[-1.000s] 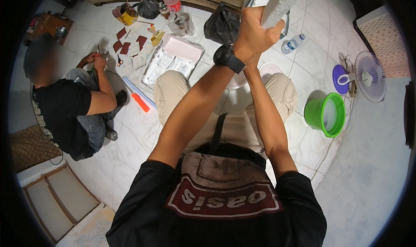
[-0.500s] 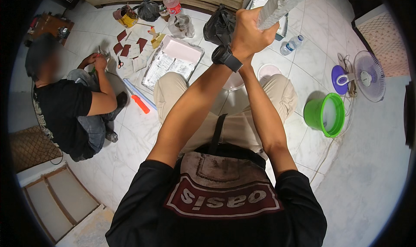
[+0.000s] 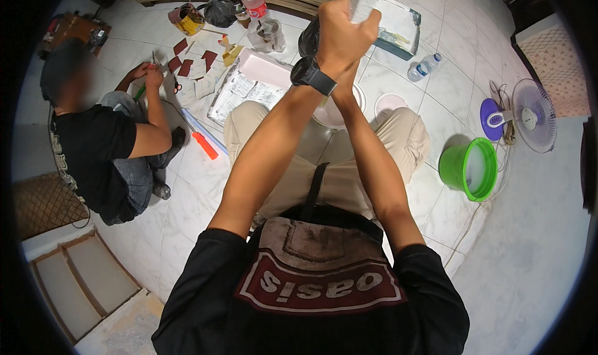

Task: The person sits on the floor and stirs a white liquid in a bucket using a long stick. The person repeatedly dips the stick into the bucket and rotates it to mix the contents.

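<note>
My left hand (image 3: pixel 341 36), with a black watch on its wrist, is closed round a long pole-like thing (image 3: pixel 366 0) wrapped in whitish shiny film. The upper end of this thing runs out of view at the top. My right hand is mostly hidden behind the left one, and only its wrist (image 3: pixel 344 88) shows; its fingers cannot be seen. Below the hands stands a round white tub (image 3: pixel 336 119), partly covered by my arms. A tray smeared with white paint (image 3: pixel 265 68) lies by my left knee, and a dark tray with white paint (image 3: pixel 398 51) beyond my hands.
A person (image 3: pixel 93 137) in black squats at the left, hands on a small thing. Nearby lie red-brown sheets (image 3: pixel 185 67) and an orange-handled tool (image 3: pixel 204 146). A water bottle (image 3: pixel 425 67), a green bucket (image 3: pixel 458 171) and a purple-based fan (image 3: pixel 492 119) are at the right.
My hands and the wrapped pole have moved slightly left and away from the dark tray, which now shows more fully. The pole stands more upright in the picture.
</note>
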Tool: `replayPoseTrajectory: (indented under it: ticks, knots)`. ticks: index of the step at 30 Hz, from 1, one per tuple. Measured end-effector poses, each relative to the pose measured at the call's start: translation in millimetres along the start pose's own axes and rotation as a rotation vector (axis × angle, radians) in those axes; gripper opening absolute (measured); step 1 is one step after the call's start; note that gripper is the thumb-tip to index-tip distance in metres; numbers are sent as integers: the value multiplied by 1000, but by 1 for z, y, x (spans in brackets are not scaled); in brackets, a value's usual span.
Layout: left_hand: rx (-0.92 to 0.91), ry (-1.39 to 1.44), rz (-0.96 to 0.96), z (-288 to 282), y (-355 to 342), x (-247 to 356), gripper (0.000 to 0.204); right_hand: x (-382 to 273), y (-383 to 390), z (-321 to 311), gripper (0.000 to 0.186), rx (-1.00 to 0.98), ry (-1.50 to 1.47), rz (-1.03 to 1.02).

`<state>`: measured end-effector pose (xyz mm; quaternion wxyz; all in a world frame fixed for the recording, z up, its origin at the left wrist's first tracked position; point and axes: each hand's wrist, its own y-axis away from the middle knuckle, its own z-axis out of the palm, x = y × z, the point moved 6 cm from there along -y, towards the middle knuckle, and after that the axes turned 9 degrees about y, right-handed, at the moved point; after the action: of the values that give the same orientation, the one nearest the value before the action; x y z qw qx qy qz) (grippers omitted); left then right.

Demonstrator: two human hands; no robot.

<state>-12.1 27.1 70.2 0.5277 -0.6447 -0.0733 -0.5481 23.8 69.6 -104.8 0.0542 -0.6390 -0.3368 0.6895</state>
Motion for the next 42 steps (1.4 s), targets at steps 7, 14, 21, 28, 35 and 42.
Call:
replayPoseTrajectory:
  ticks: [7, 14, 21, 28, 35, 42]
  knots:
    - [23, 73, 19, 3, 11, -2, 27, -40, -25, -23, 28, -105, 82, -73]
    - [56, 56, -135, -14, -1, -5, 27, -41, -12, -10, 22, -201, -14, 111]
    - [37, 29, 73, 2, 14, 9, 21, -36, -10, -15, 22, -34, -164, 58]
    - [-1, 137, -19, 19, 17, 4, 24, -43, -22, -40, 26, -173, 208, -34]
    - [4, 64, -134, -5, 6, -2, 29, -46, -5, -17, 22, -147, -47, 140]
    - [-3, 32, 59, 13, 15, 4, 24, -34, -14, -24, 23, -46, 5, -41]
